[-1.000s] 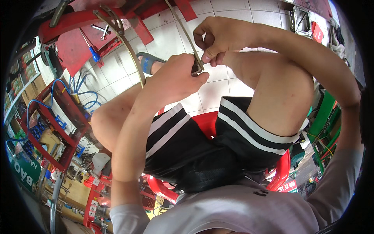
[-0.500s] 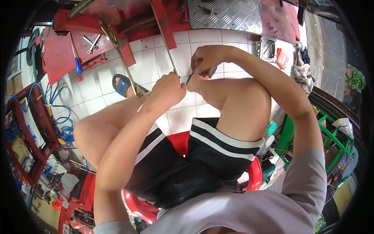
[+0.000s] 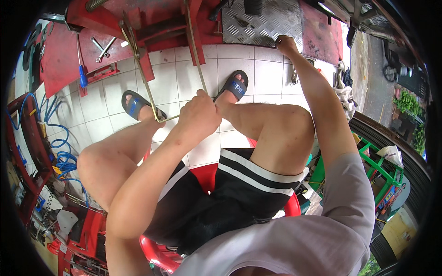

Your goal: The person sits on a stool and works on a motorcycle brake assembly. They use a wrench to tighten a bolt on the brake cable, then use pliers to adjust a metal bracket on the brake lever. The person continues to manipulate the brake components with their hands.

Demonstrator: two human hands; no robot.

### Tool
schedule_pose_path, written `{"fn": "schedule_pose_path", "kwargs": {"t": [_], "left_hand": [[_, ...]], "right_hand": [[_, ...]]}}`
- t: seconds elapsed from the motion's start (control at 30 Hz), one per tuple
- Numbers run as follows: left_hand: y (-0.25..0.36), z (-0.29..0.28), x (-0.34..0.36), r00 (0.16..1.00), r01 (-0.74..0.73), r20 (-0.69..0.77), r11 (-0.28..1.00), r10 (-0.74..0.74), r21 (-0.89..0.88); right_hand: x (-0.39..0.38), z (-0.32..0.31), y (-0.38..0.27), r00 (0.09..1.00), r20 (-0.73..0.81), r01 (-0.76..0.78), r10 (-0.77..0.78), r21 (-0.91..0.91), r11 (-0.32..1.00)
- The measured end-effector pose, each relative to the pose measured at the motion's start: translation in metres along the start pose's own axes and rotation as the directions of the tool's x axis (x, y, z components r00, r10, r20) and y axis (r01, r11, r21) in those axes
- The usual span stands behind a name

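Note:
My left hand (image 3: 199, 116) is closed round the near corner of a thin brass-coloured metal frame (image 3: 148, 87). The frame's two long bars run away from me to the red metal stand (image 3: 146, 60), and a short cross bar joins them at the near end. My right arm is stretched far forward. My right hand (image 3: 287, 45) is at the front edge of the silver checkered plate (image 3: 276, 23), fingers curled, with a small dark thing at the fingertips that I cannot make out.
Two wrenches (image 3: 107, 49) and a blue-handled screwdriver (image 3: 82, 76) lie on the red bench at the left. Blue air hose (image 3: 66, 161) coils on the floor there. My sandalled feet rest on white tiles (image 3: 198, 152). A green rack (image 3: 382, 168) stands at the right.
My right hand has moved from beside my right leg, near the frame, forward and right to the checkered plate. My left hand keeps its grip on the frame. My view has shifted slightly.

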State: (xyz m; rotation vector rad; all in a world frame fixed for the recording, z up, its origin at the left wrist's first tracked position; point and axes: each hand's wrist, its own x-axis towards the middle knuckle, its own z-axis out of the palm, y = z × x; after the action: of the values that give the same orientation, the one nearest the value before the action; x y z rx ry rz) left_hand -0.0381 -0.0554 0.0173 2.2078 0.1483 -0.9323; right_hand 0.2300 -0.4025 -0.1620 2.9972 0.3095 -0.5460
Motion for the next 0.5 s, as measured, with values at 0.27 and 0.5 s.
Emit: {"fn": "schedule_pose_path", "kwargs": {"t": [0.27, 0.5], "left_hand": [[0.001, -0.002, -0.003, 1.0, 0.014, 0.001, 1.0, -0.014, -0.023], [-0.002, -0.004, -0.002, 1.0, 0.0, 0.016, 1.0, 0.0, -0.021]], "right_hand": [[0.004, 0.001, -0.024, 0.991, -0.115, 0.088, -0.069, 0.167, 0.982], [0.001, -0.018, -0.032, 0.999, -0.054, 0.011, -0.007, 0.082, 0.997]]}}
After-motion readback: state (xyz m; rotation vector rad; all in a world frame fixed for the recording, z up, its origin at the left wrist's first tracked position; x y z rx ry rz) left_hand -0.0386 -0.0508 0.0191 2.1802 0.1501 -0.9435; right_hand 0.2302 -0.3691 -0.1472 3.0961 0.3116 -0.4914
